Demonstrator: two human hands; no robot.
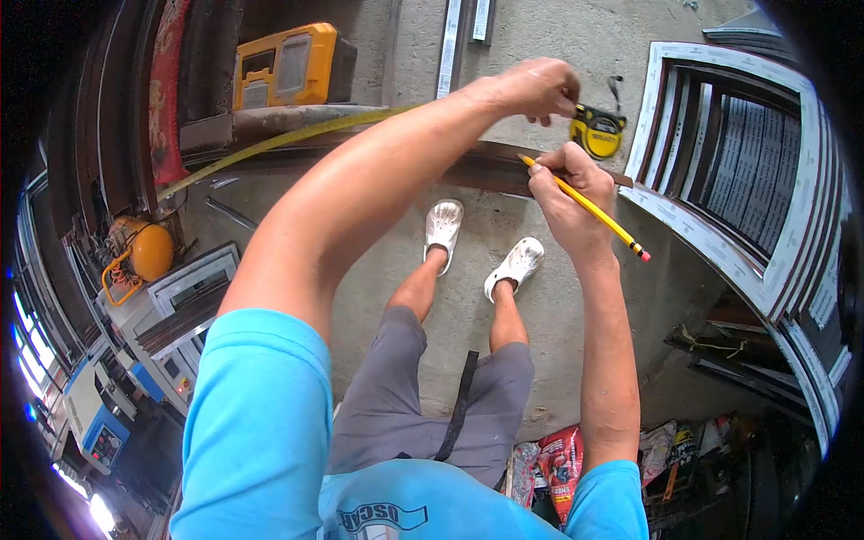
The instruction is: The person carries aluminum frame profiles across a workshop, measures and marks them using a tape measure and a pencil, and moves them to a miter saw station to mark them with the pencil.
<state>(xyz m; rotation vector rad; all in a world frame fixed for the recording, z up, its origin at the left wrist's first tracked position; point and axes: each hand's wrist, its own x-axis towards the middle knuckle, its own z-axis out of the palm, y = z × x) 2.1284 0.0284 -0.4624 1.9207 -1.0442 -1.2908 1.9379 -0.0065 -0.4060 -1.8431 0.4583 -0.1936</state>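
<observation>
My left hand (544, 88) is slightly blurred, its fingers curled at the near corner of a yellow and black tape measure (596, 132). The yellow tape blade (297, 135) stretches to the left, partly hidden behind my left forearm. My right hand (576, 193) grips a yellow pencil (594, 211), its tip pointing up and left over a long dark brown profile (490, 168). That profile runs across in front of my feet and passes behind my right hand.
A yellow and black case (288, 67) is at the upper left. White-edged frames (643, 135) are stacked on the right. An orange tank (150, 252) and a machine (99, 423) are on the left. Red bags (561, 463) lie behind my right arm.
</observation>
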